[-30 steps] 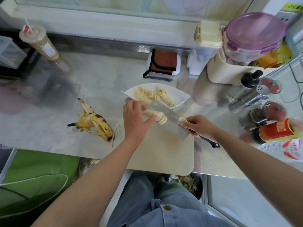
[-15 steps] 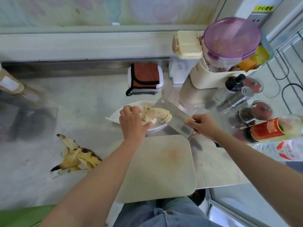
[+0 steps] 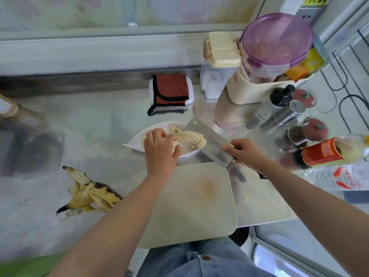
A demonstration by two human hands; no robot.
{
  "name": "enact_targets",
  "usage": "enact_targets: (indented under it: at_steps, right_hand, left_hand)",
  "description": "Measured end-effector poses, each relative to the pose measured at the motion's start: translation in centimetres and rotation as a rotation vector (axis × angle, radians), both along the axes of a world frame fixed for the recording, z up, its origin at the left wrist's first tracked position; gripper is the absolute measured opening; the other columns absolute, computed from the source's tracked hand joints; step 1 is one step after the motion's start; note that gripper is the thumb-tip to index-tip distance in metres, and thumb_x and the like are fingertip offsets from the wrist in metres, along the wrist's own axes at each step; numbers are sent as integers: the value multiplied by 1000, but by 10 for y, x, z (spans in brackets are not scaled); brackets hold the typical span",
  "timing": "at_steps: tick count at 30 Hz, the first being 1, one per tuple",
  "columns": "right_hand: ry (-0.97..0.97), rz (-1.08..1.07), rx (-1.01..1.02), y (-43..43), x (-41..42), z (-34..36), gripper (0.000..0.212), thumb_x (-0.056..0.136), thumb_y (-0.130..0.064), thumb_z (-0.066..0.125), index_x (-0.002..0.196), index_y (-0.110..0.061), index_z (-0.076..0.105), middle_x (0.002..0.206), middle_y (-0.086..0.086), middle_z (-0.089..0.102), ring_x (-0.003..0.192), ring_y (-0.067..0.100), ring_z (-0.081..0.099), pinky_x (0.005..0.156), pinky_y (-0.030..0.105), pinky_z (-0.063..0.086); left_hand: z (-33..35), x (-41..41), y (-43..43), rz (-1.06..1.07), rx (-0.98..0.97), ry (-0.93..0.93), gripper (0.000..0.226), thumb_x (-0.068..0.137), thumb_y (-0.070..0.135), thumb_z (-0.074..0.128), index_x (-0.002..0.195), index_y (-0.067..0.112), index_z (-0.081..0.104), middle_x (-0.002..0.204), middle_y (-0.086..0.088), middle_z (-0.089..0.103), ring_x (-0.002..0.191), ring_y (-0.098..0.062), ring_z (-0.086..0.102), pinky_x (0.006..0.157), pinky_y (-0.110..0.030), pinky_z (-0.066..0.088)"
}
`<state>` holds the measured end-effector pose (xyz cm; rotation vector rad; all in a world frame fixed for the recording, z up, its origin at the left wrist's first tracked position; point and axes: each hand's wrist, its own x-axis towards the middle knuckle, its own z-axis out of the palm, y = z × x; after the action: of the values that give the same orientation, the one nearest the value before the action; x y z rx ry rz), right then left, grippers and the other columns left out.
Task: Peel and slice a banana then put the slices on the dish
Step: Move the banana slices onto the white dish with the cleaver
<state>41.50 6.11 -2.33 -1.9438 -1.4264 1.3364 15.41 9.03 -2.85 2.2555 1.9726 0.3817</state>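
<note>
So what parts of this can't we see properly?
- Head view: the left hand covers part of the dish and some banana slices.
- The right hand hides the cleaver handle.
- Bottle labels at the right edge are blurred.

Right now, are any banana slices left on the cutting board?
No, the cutting board is bare; the banana slices lie on the white dish.

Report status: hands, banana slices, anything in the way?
Right hand grips cleaver over dish. Left hand pushing banana slices off blade. Cutting board bare; peel aside.
</note>
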Motion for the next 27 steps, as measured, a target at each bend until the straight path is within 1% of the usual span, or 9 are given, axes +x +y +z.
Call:
enact_targets:
  at_steps: [2,5,9,13,16,19,21,24,27]
  right_hand:
    - [0,4,3,2,-2,0,37,91,-30,63,63,-8,51,53,4,50,40,6,40,45,23,31]
    - [-24,22,-5,5,-8,0,37,90,-31,63,63,-8,53,52,4,54,42,10,40,46,24,32]
    - [-75,60,-7,6,-14,1,36,88,-32,65,63,-9,55,51,1,56,46,13,46,50,25,34]
    - [-163,105,-13,7,-17,5,37,89,-33,63,70,-2,60,52,0,59,50,16,51,51,24,37]
    - [-182,117,-5,8,-15,5,35,90,-33,64,65,-9,58,51,-2,57,51,16,53,49,24,37]
    - [-195,119,6,10,-8,7,42,89,-30,65,55,-17,45,44,-8,48,48,12,54,47,21,34]
    - [-209,130,25,10,0,7,45,89,-31,66,55,-12,41,44,-5,42,49,15,54,48,24,34]
    - [-218,120,50,9,14,3,44,88,-34,66,60,-8,43,50,4,41,50,18,52,54,28,34]
    - [-213,69,71,6,23,3,46,88,-35,65,60,-6,44,50,6,41,48,16,51,53,27,34]
  left_hand:
    - [1,-3,-4,-100,44,-58,25,85,30,60,109,25,67,106,-8,49,101,-27,41,87,-40,42]
    - [-1,-5,-15,-368,41,-64,38,90,35,52,128,35,57,128,-13,44,118,-35,39,98,-47,35]
    - [-5,7,-25,-438,-31,24,43,93,49,38,133,39,51,141,-12,37,131,-37,31,104,-51,29]
    - [-12,11,-23,-485,-74,117,46,95,50,31,134,32,49,151,-8,31,140,-35,22,109,-53,27]
    - [-16,9,-21,-539,-92,120,50,97,42,26,136,22,50,151,-7,35,140,-31,29,109,-50,31]
    - [-15,10,-20,-543,-115,105,52,97,39,23,136,20,51,151,-8,36,139,-29,32,110,-47,29]
    - [-14,11,-20,-542,-117,90,50,97,37,24,135,19,52,151,-8,36,139,-29,32,110,-46,28]
    - [-15,11,-20,-538,-134,73,46,97,34,28,135,20,52,150,-8,36,139,-29,31,112,-45,26]
    - [-17,9,-20,-541,-150,79,49,96,35,23,134,21,52,146,-9,41,135,-29,35,112,-45,27]
